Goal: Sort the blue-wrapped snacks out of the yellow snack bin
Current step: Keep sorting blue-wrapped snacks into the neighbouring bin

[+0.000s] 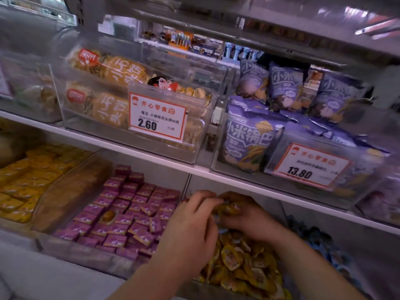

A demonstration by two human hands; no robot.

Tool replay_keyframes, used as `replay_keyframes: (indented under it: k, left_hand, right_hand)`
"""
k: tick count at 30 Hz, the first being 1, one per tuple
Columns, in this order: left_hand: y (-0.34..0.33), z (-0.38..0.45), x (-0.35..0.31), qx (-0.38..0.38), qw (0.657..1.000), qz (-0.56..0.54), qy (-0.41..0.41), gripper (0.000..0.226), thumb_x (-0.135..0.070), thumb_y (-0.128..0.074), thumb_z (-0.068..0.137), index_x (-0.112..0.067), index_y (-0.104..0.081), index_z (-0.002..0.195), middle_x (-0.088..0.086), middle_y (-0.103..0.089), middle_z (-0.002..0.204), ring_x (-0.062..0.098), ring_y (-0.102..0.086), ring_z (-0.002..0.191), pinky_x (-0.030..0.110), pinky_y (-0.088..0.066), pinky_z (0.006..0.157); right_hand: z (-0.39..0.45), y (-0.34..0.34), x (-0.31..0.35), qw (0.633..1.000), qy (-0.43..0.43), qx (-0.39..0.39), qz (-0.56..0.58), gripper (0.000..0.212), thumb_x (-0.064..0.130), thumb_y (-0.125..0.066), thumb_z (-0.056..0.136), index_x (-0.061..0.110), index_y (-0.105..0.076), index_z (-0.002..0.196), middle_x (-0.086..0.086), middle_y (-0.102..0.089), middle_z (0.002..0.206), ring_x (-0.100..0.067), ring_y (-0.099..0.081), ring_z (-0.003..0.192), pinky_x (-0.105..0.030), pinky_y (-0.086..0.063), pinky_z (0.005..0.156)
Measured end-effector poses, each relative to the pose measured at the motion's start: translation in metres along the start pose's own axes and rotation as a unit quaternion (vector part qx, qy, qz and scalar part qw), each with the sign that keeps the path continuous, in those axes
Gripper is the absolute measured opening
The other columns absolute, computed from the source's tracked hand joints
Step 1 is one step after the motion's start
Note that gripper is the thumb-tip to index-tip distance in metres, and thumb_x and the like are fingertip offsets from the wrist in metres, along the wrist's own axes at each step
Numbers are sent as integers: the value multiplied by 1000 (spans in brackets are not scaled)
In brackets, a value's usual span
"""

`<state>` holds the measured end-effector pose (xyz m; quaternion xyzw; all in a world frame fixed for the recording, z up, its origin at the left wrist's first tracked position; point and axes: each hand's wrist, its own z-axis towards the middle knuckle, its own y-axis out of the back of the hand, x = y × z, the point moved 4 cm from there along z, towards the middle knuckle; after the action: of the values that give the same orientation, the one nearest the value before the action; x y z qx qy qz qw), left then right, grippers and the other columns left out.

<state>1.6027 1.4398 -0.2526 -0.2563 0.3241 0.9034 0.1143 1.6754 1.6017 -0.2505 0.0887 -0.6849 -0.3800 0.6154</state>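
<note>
On the lower shelf, the clear bin [279, 207] holds a heap of yellow-wrapped snacks [244, 263]. Both my hands are inside it, at its back. My left hand [192, 230] is curled, with its fingertips touching the pile beside my right hand. My right hand [251, 215] is cupped around a few small wrapped snacks [229, 207], mostly yellow. A pale blue wrapper edge [224, 230] shows just under it. What the left fingertips pinch is hidden. Blue-wrapped snacks [320, 245] lie in the bin to the right.
A bin of purple-wrapped squares [129, 208] with one stray yellow snack [108, 216] sits to the left, and yellow squares [26, 182] lie further left. The shelf edge [194, 167] above carries bins of yellow biscuit bags [116, 92] and purple crisp bags [249, 137].
</note>
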Motion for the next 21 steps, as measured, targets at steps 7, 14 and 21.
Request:
replay_keyframes:
  k: [7,14,21]
  left_hand:
    - [-61,-26,13,265,963,41,40,74,-44,-57,83,-41,-21,148,-7,-49,141,17,-54,121,25,-42,99]
    - [-49,-19,27,202,978,35,33,34,-49,-55,83,-37,-64,113,-16,-71,103,3,-64,95,26,-52,80]
    - [-40,-16,27,77,992,16,100,19,-39,-71,81,-39,-64,99,-26,-66,90,-6,-63,82,23,-53,72]
  right_hand:
    - [-65,-8,-14,999,8,4,-51,40,23,-82,75,36,-69,110,23,-68,109,6,-61,105,-14,-46,91]
    - [-74,-10,-27,996,-30,4,-81,33,50,-62,70,61,-56,101,33,-60,110,13,-55,108,-2,-39,90]
    - [-66,3,-34,991,-60,-118,4,25,9,-65,85,28,-72,100,7,-73,94,-5,-69,88,-22,-55,82]
